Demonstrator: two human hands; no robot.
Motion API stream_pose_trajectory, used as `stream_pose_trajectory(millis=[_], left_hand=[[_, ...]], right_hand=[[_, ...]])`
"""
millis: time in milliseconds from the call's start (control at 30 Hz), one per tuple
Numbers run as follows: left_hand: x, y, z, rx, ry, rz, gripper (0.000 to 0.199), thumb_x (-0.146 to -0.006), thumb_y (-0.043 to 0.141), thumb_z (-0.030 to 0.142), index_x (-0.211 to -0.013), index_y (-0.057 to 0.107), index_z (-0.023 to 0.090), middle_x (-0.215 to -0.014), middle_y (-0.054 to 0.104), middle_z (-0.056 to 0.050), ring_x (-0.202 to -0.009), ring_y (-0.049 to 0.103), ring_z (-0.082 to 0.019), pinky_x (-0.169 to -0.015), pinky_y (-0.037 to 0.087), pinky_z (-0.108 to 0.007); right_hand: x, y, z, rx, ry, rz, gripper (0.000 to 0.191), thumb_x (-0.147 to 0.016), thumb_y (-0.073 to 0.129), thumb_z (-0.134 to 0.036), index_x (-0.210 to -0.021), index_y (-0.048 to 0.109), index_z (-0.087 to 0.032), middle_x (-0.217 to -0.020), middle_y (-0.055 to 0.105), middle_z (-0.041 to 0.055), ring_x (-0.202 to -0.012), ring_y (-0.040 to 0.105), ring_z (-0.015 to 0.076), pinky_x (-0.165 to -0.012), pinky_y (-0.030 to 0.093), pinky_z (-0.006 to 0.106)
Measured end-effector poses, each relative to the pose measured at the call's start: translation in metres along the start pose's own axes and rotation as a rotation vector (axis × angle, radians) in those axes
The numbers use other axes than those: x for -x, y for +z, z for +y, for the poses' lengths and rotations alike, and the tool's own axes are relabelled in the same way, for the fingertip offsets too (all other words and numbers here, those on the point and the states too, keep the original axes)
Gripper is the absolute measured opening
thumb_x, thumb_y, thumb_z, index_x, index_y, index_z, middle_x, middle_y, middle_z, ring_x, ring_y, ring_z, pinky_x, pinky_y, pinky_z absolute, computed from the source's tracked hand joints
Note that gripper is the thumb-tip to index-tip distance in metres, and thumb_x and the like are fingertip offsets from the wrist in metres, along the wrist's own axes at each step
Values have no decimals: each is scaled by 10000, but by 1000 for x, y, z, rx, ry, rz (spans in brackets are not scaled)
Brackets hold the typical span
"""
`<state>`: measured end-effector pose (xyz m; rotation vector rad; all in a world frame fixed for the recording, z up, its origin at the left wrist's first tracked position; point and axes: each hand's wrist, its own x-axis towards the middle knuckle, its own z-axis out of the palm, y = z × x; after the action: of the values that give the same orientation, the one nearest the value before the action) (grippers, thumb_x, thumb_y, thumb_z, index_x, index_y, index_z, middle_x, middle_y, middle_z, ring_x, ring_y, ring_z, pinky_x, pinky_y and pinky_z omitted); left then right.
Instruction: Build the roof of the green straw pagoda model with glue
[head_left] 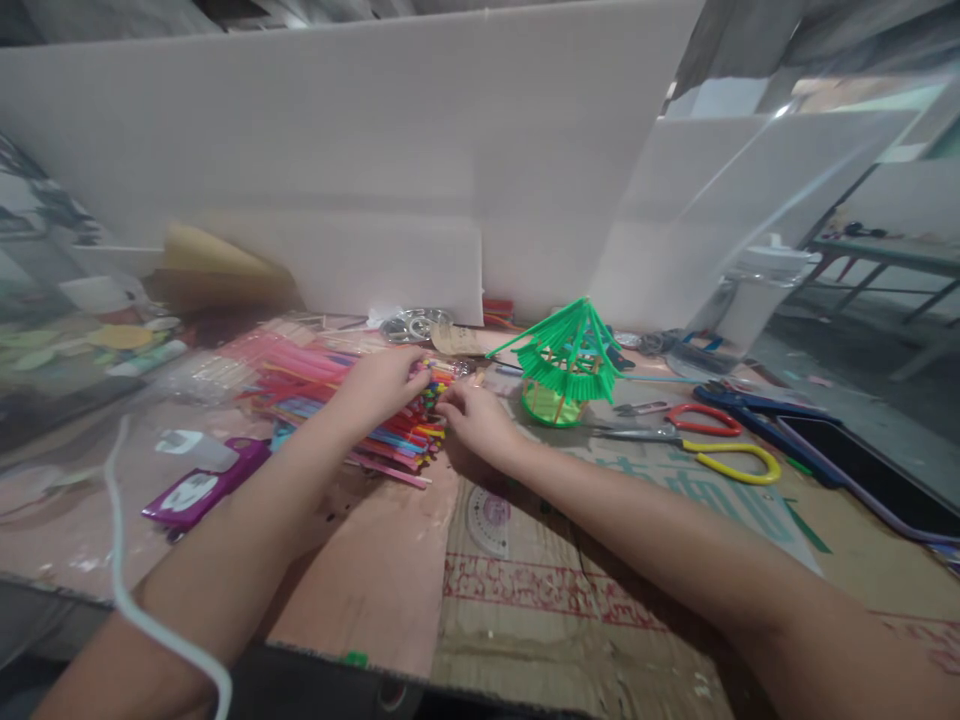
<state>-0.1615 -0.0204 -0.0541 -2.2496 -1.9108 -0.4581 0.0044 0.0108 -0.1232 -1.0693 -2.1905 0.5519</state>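
Note:
A thick bundle of many-coloured pipe cleaners (405,440) lies across the middle of the table, its ends toward the right. My left hand (394,385) reaches over the bundle, its fingers bent and closed among the ends. At those same ends, my right hand (480,418) has thumb and fingers drawn together in a pinch; what is between them is too small to make out. Just right of that hand stands a small green pavilion-like model (570,370) with a pointed, fringed roof, thin upright sticks and a round base. Neither hand touches it.
Scissors (694,435) with red and yellow handles lie right of the model, near blue-handled pliers (739,405) and a phone (862,470). A purple packet (210,485) lies at left, with a white cable (120,540). A protractor (489,520) lies in front; a clear bottle (750,300) stands behind.

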Motion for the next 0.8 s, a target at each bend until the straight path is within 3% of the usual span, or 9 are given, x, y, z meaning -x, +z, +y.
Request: stream_pose_trajectory(millis=[167,300,567,700,800], left_hand=[[0,-1,0,-3,-2,10,237,-895,438,373,-824,581,198,-766,666,-55,-696,604,-214,-572,307,-282],[0,-2,1,-13,-12,14,235,-898,425,369,-826,571,199,-776,662,-57,-708,602,-215,-571,301,-283],[0,3,2,-21,-16,13,220,-893,430,361,-851,579,205,-780,672,-56,-694,600,-218,-567,292,-285],[0,4,1,-31,0,17,234,-900,430,365,-855,592,202,-774,676,-62,-703,609,-229,-566,289,-293],[0,6,3,-35,17,15,247,-906,425,365,-853,599,199,-777,681,-66,-702,612,-228,-565,288,-295]], right_hand=[[6,-11,0,-7,-23,-22,154,-887,583,-293,-877,705,-199,-822,728,44,-761,626,184,-671,397,268],[-1,0,-3,-63,4,-43,190,-868,615,-352,-845,728,-201,-786,736,34,-701,628,174,-622,393,255],[-9,12,-9,-113,72,15,174,-845,556,-227,-715,647,-158,-645,645,-3,-600,546,123,-553,349,216],[10,-3,-6,-97,35,41,112,-827,553,-204,-739,608,-162,-658,622,-9,-589,519,112,-552,343,214],[37,-32,-2,-67,-50,41,88,-841,545,-221,-785,600,-181,-691,612,-15,-607,507,112,-580,343,225]])
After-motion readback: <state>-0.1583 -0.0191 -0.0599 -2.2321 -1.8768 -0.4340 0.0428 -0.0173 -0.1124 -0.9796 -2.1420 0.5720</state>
